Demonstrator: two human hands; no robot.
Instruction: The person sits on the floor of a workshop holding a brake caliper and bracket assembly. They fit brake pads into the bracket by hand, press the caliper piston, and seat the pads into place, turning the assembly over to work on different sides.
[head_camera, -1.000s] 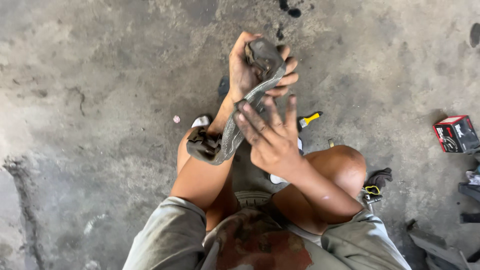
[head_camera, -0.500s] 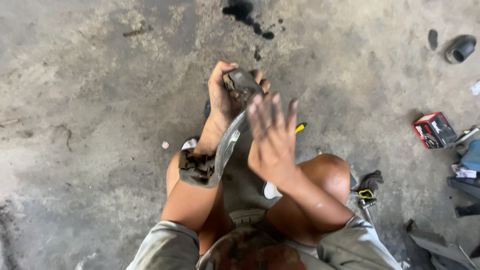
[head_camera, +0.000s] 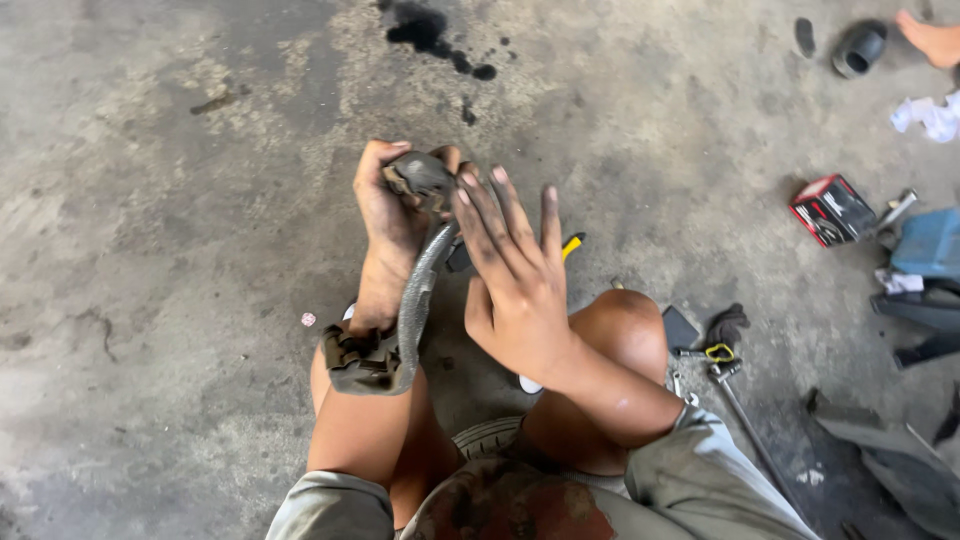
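I see the left hand (head_camera: 385, 215) clamped round the top end of a curved grey metal part (head_camera: 410, 300), grimy and dull, its blocky lower end beside the forearm. Right hand (head_camera: 515, 275) flat, fingers spread, holding nothing, touching the part's upper end. Rough stained concrete floor (head_camera: 150, 200) lies open left of the part. A red box (head_camera: 832, 210) sits well right; dark oil stain (head_camera: 430, 30) beyond.

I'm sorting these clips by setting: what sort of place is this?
Probably a vehicle repair workshop floor. The concrete floor bears a dark oil stain, hand tools lie scattered, and the left hand grips a grimy curved metal part.
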